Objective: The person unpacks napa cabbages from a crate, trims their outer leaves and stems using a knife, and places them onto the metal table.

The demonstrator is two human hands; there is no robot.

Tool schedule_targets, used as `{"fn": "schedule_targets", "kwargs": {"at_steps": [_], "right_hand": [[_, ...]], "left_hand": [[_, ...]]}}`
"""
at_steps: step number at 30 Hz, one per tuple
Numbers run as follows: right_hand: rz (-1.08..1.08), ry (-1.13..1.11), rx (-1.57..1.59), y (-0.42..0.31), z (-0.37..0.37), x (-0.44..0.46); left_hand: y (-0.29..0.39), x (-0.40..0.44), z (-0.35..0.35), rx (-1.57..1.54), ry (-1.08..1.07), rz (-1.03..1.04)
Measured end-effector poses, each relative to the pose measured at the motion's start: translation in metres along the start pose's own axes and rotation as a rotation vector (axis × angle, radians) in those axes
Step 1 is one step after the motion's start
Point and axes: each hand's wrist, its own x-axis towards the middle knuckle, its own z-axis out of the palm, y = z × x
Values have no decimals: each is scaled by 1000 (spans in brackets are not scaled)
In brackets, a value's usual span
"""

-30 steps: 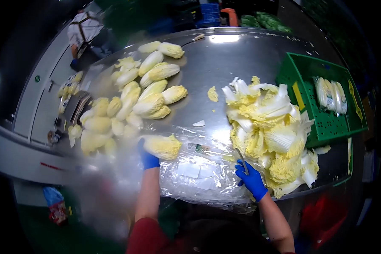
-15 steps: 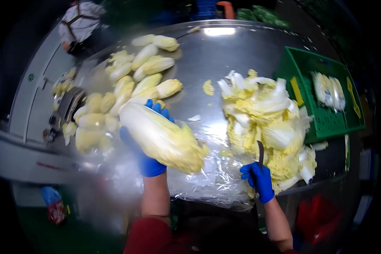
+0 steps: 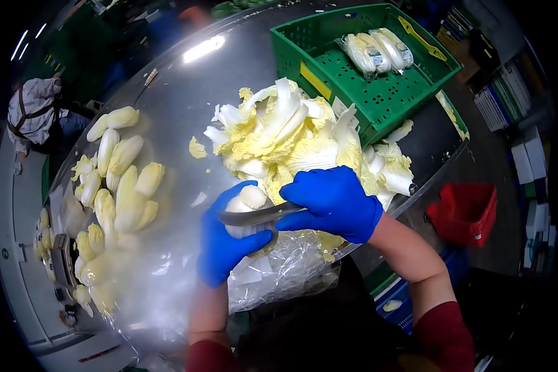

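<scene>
My left hand (image 3: 227, 239), in a blue glove, is wrapped round a cabbage (image 3: 236, 206) whose pale root end faces up. My right hand (image 3: 333, 204), also gloved in blue, grips a knife (image 3: 258, 216); its blade lies across the cabbage at the root end. Just beyond my hands is a heap of loose yellow and white leaves (image 3: 289, 127). Clear plastic film (image 3: 285, 273) lies under and in front of the cabbage. Several whole cabbages (image 3: 128, 199) lie on the left of the metal table (image 3: 180, 118).
A green crate (image 3: 372, 102) with several wrapped cabbages (image 3: 378, 52) stands at the back right. On the floor to the right is a red basket (image 3: 467, 214). A person (image 3: 36, 111) in a light top is at the far left. Shelving (image 3: 508, 93) stands far right.
The view has swung right. My left hand has brought the cabbage round with its root end up, and my right hand has moved in, bringing the knife across it.
</scene>
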Motion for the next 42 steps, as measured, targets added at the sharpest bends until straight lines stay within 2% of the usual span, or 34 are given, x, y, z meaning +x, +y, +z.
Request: {"fn": "schedule_targets", "kwargs": {"at_steps": [1, 7, 8, 10, 11, 12, 13, 14, 16, 17, 18, 19, 22, 23, 25, 27, 30, 33, 35, 36, 38, 40, 42], "right_hand": [[-49, 75, -2, 1, 6, 2], [-50, 122, 10, 6, 18, 10], [32, 152, 7, 14, 23, 11], [200, 216, -2, 44, 40, 10], [456, 214, 203, 73, 43, 3], [708, 209, 411, 86, 35, 4], [776, 123, 373, 87, 29, 1], [718, 125, 583, 81, 36, -1], [600, 154, 1010, 59, 56, -5], [557, 33, 1110, 47, 57, 1], [453, 7, 1033, 35, 63, 4], [604, -160, 1009, 12, 43, 14], [497, -233, 1135, 2, 60, 15], [620, -363, 1234, 0, 55, 15], [558, -271, 1160, -2, 63, 13], [553, -157, 1133, -6, 66, 11], [481, -66, 911, -14, 62, 15], [554, -108, 938, -17, 57, 18], [581, -42, 909, -12, 57, 19], [513, 109, 875, -12, 63, 20], [380, 235, 840, -17, 64, 26], [338, 189, 684, -21, 61, 30], [332, 103, 559, -22, 56, 30]], "left_hand": [[2, 1, 1, 47, -28, 30], [-7, 4, -2, 32, -5, 44], [-9, 3, -3, 19, 13, 41], [-18, 0, -12, 77, 62, 196], [-18, -3, -15, 160, 67, 249], [-9, -8, -16, 25, 69, 212], [-10, -4, -23, 18, 64, 182], [-11, -2, -30, 15, 58, 143], [-17, 6, -27, -234, 99, 45], [-22, 12, -25, -314, 91, 75], [-30, 16, -22, -396, 82, 95], [-35, 17, -19, -499, 98, 95], [-47, 19, -14, -724, 126, 105], [-50, 22, -15, -744, 114, 112], [-42, 24, -11, -783, 82, 78], [-69, 23, -21, -788, 162, 8], [-76, 23, -20, -804, 212, -84], [-74, 15, -19, -857, 180, -111], [-76, 14, -17, -722, 230, -12], [-76, 14, -15, -653, 250, 38], [-70, 13, -8, -528, 266, 89], [-58, 11, -1, -298, 307, 50], [-56, 6, 1, -284, 279, 75]]}}
